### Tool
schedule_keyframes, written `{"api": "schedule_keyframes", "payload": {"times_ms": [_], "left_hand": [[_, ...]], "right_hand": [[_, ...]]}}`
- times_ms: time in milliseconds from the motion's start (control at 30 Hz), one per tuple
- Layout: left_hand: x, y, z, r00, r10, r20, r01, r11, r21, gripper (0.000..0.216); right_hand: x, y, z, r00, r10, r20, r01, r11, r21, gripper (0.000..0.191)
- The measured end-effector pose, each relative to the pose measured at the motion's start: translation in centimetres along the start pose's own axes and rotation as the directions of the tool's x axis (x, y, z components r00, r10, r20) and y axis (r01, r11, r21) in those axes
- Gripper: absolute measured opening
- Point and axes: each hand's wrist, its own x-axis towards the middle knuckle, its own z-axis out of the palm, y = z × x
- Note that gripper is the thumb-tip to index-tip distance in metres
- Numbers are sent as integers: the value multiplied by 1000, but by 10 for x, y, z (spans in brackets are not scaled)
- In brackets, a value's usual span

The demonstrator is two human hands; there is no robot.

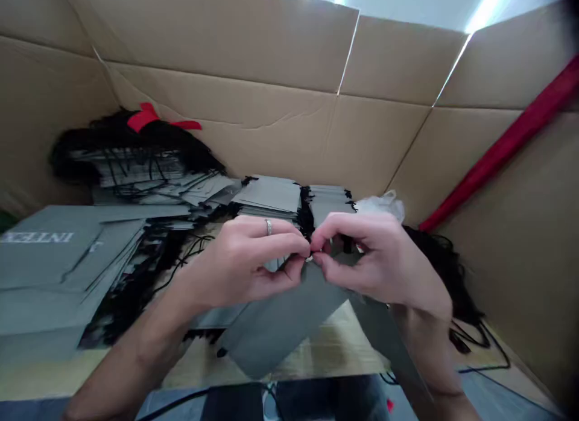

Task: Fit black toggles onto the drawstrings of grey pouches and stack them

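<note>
Both hands at centre of frame, fingertips almost meeting; left hand (251, 255) pinching, thumb against index finger, a ring (268, 227) on one finger; right hand (382, 258) likewise in a pinch, thumb and index drawn together, facing the left; between them a small dark bit (311, 251), too blurred to name; it sits at the top of a grey piece (289, 321), which hangs tilted below the fingertips, lower centre of frame, over a pale wooden tabletop (337, 351); another grey panel (384, 330) slants down beside the right wrist; whether it belongs to the same piece, cannot tell.

Left side of frame: large grey stack (45, 252), white lettering on the top sheet, black cords bunched along its right edge; upper left: heap of black cords (181, 140) over further grey sheets, red strips (145, 116) lying on top; centre, behind the hands: two smaller grey stacks side by side, one left (270, 195), one right (326, 205), dark cord ends at their edges; white plastic (382, 205) just right of these; right of frame: black cord bundle (446, 270) on the tabletop, red band (506, 143) running diagonally above; cardboard walls (226, 101) behind everything.
</note>
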Motion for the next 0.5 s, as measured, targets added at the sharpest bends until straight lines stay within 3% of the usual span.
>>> {"api": "schedule_keyframes", "payload": {"times_ms": [133,333,500], "left_hand": [[0,3,-1,996,-70,-57,65,994,-84,18],[2,-3,-1,986,-162,-49,138,938,-318,21],[0,2,-3,998,-58,-36,57,998,-6,15]], "right_hand": [[0,-2,7,996,83,-10,-81,988,128,15],[3,-3,7,968,245,55,-248,898,363,15],[1,-6,9,973,216,-80,-204,970,131,15]]}}
